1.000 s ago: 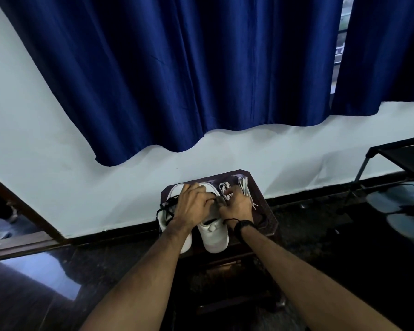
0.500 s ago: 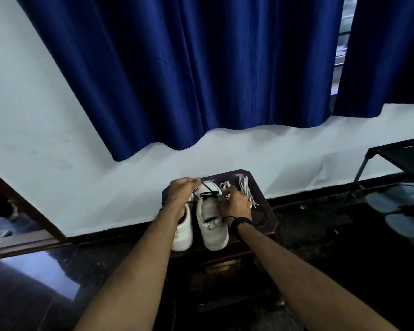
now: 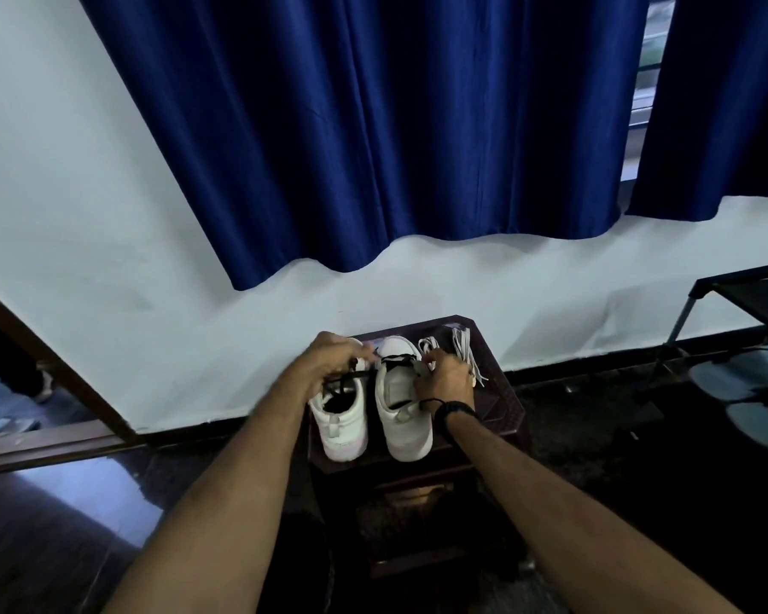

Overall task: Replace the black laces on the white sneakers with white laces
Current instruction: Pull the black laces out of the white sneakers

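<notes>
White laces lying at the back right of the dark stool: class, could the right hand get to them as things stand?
Probably yes. The right hand sits right beside the white laces, nothing between them, though its fingers are busy at the right white sneaker.
</notes>
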Available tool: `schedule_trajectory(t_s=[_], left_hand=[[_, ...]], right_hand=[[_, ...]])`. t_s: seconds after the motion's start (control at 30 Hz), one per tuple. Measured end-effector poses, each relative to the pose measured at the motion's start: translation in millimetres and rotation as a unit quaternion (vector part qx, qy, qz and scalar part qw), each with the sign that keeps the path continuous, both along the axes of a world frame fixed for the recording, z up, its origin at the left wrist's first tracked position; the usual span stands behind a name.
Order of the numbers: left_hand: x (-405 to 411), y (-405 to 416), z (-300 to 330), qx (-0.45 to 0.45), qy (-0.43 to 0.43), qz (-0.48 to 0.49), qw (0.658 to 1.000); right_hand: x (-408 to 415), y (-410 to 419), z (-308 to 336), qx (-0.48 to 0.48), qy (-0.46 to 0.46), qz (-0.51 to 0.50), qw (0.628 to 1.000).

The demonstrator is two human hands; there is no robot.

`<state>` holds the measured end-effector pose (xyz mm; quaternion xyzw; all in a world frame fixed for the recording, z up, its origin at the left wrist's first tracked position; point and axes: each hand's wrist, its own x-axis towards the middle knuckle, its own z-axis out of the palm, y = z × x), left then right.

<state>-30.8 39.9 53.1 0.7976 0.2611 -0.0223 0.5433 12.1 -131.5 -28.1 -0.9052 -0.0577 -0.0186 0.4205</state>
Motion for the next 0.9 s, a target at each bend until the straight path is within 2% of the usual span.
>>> schedule_trajectory(t_s=[0.03, 0.07, 0.1, 0.13, 0.17, 0.2, 0.23, 0.27, 0.3, 0.33, 0.37, 0.4, 0.43, 0.5, 0.57, 0.63, 0.73, 0.8, 0.87, 0.9], left_hand=[[-2.3, 2.2, 3.0, -0.091, -0.063, 0.015, 0.994], [-4.2, 3.2, 9.9, -0.216, -0.146, 0.057, 0.964], [-1.0, 8.3, 12.5, -0.316, -0.216, 0.116, 0.917], [2.8, 13.8, 14.6, -0.368, -0.254, 0.173, 0.878], [8.0, 18.0, 14.7, -0.383, -0.257, 0.229, 0.857], [10.0, 22.0, 13.3, -0.361, -0.229, 0.274, 0.862], [9.1, 25.3, 11.0, -0.292, -0.180, 0.303, 0.889], [7.4, 26.5, 7.9, -0.185, -0.112, 0.303, 0.928], [5.5, 27.7, 2.0, -0.039, -0.034, 0.276, 0.960], [3.0, 28.1, -4.5, 0.125, 0.039, 0.237, 0.963], [1.4, 26.5, -9.2, 0.265, 0.075, 0.185, 0.944], [1.8, 22.3, -12.5, 0.360, 0.061, 0.128, 0.922], [3.7, 16.8, -14.3, 0.399, 0.012, 0.068, 0.914], [10.3, 4.1, -18.0, 0.367, -0.075, -0.062, 0.925], [17.4, -9.3, -25.5, 0.360, -0.074, -0.163, 0.916], [22.4, -22.0, -28.5, 0.426, -0.050, -0.208, 0.879], [28.9, -32.7, -26.3, 0.512, -0.065, -0.208, 0.831], [30.5, -34.4, -26.0, 0.540, -0.043, -0.197, 0.817], [28.3, -35.5, -24.1, 0.521, -0.083, -0.145, 0.837], [25.7, -35.3, -20.0, 0.485, -0.130, -0.076, 0.861]], right_hand=[[-0.1, 0.7, -0.4, 0.001, 0.003, -0.001, 1.000], [-0.5, 1.3, -0.7, 0.003, 0.005, -0.001, 1.000], [-1.0, 1.9, -1.0, 0.004, 0.005, -0.002, 1.000], [-1.4, 2.4, -1.1, 0.005, 0.005, -0.003, 1.000], [-1.8, 2.6, -0.6, 0.006, 0.005, -0.006, 1.000], [-1.9, 2.6, -0.4, 0.007, 0.002, -0.008, 1.000], [-1.9, 2.8, -0.8, 0.008, -0.002, -0.008, 1.000], [-1.6, 3.1, -1.3, 0.008, -0.007, -0.007, 1.000], [-1.7, 3.3, -2.0, 0.006, -0.010, -0.006, 1.000], [-1.5, 3.8, -2.5, 0.004, -0.012, -0.006, 1.000], [-1.6, 4.3, -3.0, 0.002, -0.013, -0.007, 1.000], [-1.3, 4.8, -3.8, -0.001, -0.015, -0.008, 1.000], [-1.3, 5.3, -4.4, -0.004, -0.016, -0.010, 1.000], [-1.1, 6.0, -4.6, -0.012, -0.015, -0.010, 1.000], [-1.1, 5.7, -5.0, -0.014, -0.015, -0.008, 1.000], [-1.1, 4.9, -5.5, -0.019, -0.014, -0.011, 1.000], [-0.8, 5.1, -6.5, -0.024, -0.013, -0.011, 1.000], [-0.5, 5.8, -6.5, -0.020, -0.011, -0.012, 1.000], [0.3, 5.9, -7.0, -0.016, -0.010, -0.012, 1.000], [0.4, 5.3, -7.5, -0.015, -0.011, -0.010, 1.000]])
